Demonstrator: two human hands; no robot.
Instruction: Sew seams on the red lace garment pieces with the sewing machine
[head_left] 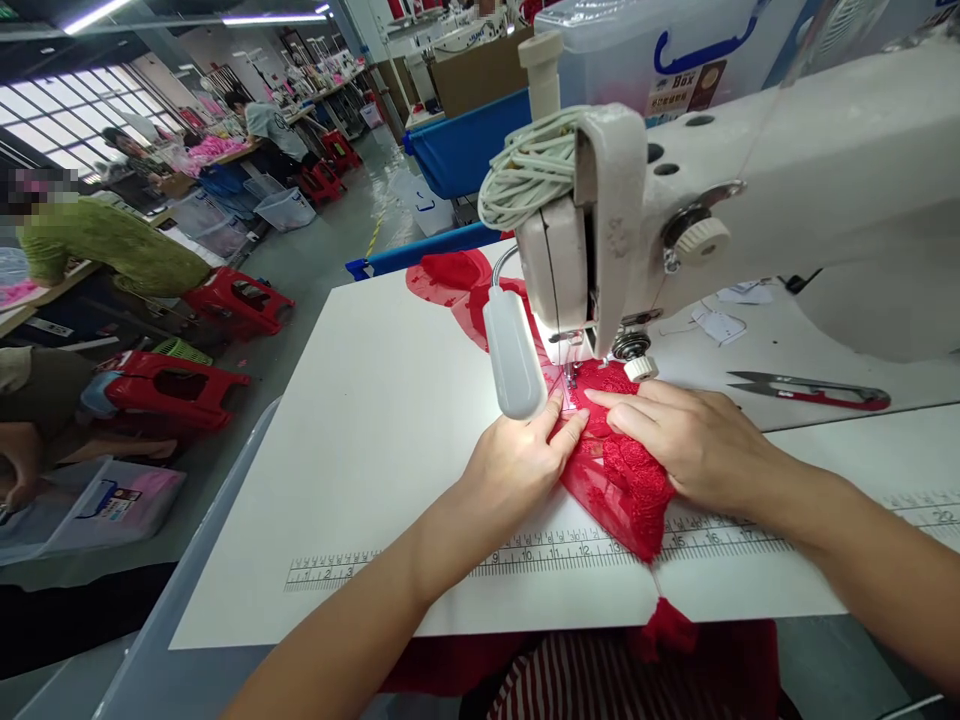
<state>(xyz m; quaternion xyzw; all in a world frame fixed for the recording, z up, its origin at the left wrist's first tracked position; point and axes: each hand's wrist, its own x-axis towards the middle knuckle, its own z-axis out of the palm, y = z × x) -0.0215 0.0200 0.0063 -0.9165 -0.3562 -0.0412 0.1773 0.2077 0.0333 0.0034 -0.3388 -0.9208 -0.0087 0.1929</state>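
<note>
Red lace fabric (pixel 634 490), partly sheer, lies under the needle and presser foot (pixel 571 376) of a white sewing machine (pixel 795 170). My left hand (pixel 514 445) grips the fabric's left edge with thumb and fingers, just in front of the foot. On the other side, my right hand (pixel 697 440) has its fingers closed on the bunched lace, the index finger pointing toward the needle. A grey lamp head (pixel 514 350) hangs close above my left fingers. More sheer red fabric (pixel 450 275) spreads behind the machine head, and a small red piece (pixel 667 628) dangles over the front edge.
Thread snips (pixel 810 390) lie right of the machine head, near paper scraps (pixel 718 323). A printed ruler (pixel 525 552) runs along the white table (pixel 360 420). Behind stand a blue cloth bin (pixel 469 145) and a plastic box (pixel 600 50). Co-workers sit at left near red stools (pixel 240 298).
</note>
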